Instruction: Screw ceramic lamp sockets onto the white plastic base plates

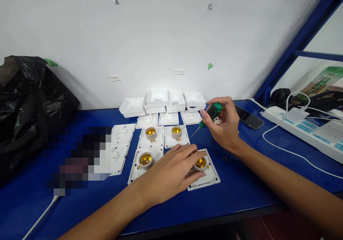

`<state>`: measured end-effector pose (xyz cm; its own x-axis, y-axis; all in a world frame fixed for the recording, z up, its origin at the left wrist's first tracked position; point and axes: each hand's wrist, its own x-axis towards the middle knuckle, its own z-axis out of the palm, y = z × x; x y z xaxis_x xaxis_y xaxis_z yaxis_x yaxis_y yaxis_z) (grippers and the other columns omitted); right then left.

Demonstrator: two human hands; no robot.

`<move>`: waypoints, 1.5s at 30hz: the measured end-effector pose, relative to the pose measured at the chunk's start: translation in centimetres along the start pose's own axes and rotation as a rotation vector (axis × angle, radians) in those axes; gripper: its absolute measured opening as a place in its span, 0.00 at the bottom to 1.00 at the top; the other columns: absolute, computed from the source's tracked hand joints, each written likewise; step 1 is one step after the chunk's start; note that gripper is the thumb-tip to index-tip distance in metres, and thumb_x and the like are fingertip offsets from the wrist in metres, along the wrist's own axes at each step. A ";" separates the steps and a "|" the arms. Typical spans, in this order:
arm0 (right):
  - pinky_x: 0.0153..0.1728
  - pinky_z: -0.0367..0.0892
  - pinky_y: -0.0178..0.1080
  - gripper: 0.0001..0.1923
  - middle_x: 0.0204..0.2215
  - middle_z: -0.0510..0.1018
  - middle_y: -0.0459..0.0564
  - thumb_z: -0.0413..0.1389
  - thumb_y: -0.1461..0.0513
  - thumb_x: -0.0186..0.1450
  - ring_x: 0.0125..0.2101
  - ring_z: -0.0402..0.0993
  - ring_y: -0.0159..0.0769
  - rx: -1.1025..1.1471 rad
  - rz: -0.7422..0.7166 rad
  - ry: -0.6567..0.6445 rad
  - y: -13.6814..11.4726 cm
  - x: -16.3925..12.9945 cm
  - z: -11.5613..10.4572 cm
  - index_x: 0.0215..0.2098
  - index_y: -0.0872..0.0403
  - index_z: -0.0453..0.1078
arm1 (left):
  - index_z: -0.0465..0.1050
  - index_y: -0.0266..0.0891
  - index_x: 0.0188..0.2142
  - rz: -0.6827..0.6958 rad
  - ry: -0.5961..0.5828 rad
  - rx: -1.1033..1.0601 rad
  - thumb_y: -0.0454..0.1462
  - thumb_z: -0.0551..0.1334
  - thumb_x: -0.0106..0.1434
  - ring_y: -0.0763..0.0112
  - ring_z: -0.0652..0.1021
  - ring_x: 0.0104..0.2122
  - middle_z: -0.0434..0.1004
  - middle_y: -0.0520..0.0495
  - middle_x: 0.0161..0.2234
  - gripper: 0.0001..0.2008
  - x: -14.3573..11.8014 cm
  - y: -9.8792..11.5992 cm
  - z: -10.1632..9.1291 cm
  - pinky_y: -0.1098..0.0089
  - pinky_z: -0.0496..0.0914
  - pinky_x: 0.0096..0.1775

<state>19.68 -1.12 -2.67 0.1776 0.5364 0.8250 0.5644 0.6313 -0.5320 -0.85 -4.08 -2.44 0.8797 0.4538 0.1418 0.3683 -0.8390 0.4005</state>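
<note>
Held green-and-black screwdriver (214, 112) in right hand (227, 125), tip clear of work; bracketed lampholder (200, 164) between thumb and fingers of left hand (174, 172), on baseplate (211, 178) near front edge of bench (241, 193). Seemingly paused mid-fastening; likely called for steady baseplate, tip brought to brass terminal (208, 167).

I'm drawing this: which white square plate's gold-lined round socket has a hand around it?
The front-right white square plastic plate: the left hand is around its gold-lined round socket. No hand is around the other three sockets.
</note>
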 end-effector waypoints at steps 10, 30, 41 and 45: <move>0.24 0.66 0.36 0.11 0.30 0.68 0.42 0.62 0.60 0.64 0.26 0.67 0.30 -0.025 0.001 -0.011 -0.2 0.1 -0.2 0.43 0.48 0.66 | 0.64 0.46 0.63 0.039 0.007 0.086 0.42 0.56 0.74 0.62 0.76 0.45 0.73 0.46 0.47 0.20 0.2 0.0 0.1 0.61 0.73 0.48; 0.24 0.65 0.35 0.11 0.29 0.68 0.41 0.62 0.59 0.65 0.25 0.67 0.29 -0.009 0.001 -0.026 0.0 0.0 -0.1 0.43 0.48 0.67 | 0.57 0.47 0.68 0.130 -0.023 0.199 0.43 0.51 0.77 0.60 0.75 0.52 0.75 0.45 0.52 0.22 0.3 -0.3 0.2 0.57 0.66 0.56; 0.25 0.66 0.36 0.11 0.30 0.69 0.42 0.62 0.61 0.65 0.27 0.68 0.30 0.006 0.007 -0.027 0.0 0.0 -0.1 0.43 0.49 0.67 | 0.58 0.50 0.68 0.118 -0.020 0.150 0.42 0.52 0.77 0.61 0.76 0.50 0.76 0.47 0.50 0.22 0.3 -0.4 0.1 0.57 0.68 0.55; 0.25 0.65 0.35 0.11 0.29 0.69 0.41 0.63 0.61 0.65 0.27 0.68 0.29 0.017 -0.017 -0.022 0.1 0.1 -0.2 0.43 0.49 0.67 | 0.59 0.51 0.67 0.054 0.037 0.115 0.43 0.55 0.75 0.61 0.76 0.52 0.74 0.48 0.53 0.22 0.3 -0.8 0.4 0.56 0.68 0.57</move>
<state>19.87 -1.13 -2.58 0.1500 0.5377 0.8297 0.5535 0.6497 -0.5211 -0.72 -3.42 -3.11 0.8882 0.4161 0.1946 0.3548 -0.8905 0.2847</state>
